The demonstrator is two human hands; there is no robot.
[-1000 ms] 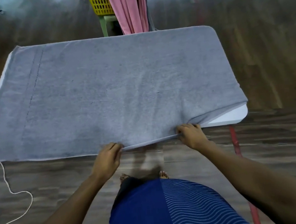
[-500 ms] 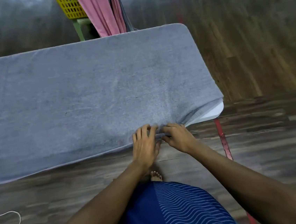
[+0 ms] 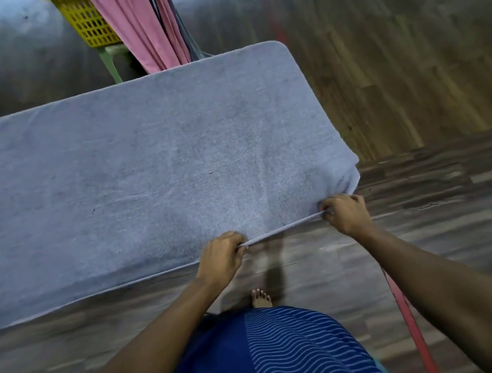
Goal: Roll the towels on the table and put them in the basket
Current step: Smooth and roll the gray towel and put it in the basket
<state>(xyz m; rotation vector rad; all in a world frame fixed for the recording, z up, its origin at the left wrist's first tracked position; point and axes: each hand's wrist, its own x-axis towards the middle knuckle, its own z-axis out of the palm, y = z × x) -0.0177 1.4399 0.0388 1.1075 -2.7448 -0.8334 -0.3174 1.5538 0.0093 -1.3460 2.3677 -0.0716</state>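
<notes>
Because the grey towel (image 3: 152, 172) lies spread flat across the middle and left of the frame, draped over the hidden table, it looks soft, limp and light, with a pile that should grip itself rather than slip. The left hand (image 3: 220, 257) and the right hand (image 3: 344, 212) each pinch its near hem, low and right of centre, fingers curled round the edge and the strip between them taut. That hem seems the sensible hold for starting a tight roll; the yellow basket (image 3: 84, 21) stands at the upper left, well apart
</notes>
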